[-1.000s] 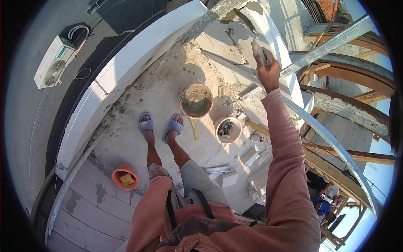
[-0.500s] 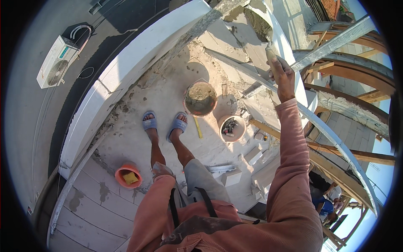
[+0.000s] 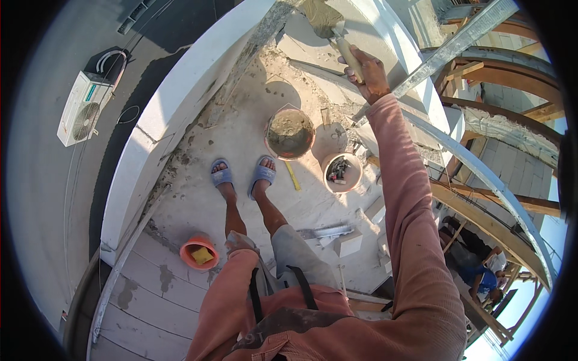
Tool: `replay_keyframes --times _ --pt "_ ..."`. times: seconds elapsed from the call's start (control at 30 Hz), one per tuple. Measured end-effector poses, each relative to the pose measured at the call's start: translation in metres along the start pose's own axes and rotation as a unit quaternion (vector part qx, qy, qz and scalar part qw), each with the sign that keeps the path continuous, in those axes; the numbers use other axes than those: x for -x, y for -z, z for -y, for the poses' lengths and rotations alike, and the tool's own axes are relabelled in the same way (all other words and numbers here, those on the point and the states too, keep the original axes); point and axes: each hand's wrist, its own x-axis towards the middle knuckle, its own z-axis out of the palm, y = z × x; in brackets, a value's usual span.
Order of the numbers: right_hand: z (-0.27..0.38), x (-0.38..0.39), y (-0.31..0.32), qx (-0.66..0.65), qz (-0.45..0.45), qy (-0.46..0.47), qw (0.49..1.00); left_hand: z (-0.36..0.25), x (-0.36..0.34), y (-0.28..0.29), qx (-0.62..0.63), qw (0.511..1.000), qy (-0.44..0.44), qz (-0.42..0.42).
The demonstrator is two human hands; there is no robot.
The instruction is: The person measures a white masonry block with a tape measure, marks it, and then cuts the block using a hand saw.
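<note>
My right hand [image 3: 367,69] grips the pale handle [image 3: 349,60] of a trowel. Its mortar-coated blade [image 3: 323,18] is at the white block wall [image 3: 391,39] near the top; I cannot tell whether it touches. My left arm [image 3: 226,283] hangs by my grey shorts [image 3: 292,243], its hand too unclear to make out. Between my sandalled feet and the trowel stands a bucket of mortar [image 3: 290,133]. Right of it sit a tub of tools [image 3: 342,163] and a yellow strip [image 3: 293,176].
An orange bucket [image 3: 188,253] with a yellow sponge lies low left. A white parapet [image 3: 168,102] borders the left, an air-conditioner unit [image 3: 77,113] beyond it. Metal beams [image 3: 457,48] and timber framing [image 3: 500,234] cross the right, where other people [image 3: 478,271] are at the lower right.
My right hand has moved up and leftward with the trowel since half a second ago, and the mortar-covered blade now shows further left. The view has shifted slightly.
</note>
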Motion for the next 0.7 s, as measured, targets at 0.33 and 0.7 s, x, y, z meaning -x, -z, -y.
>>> replay_keyframes --times 0.33,0.7 --pt "-0.072 0.000 0.005 0.019 -0.047 -0.014 0.999 -0.003 0.007 0.016 -0.048 0.999 -0.002 -0.012" --pt "-0.243 0.191 0.015 0.147 -0.104 -0.222 0.958 0.017 -0.012 0.042 -0.172 0.983 -0.035 -0.043"
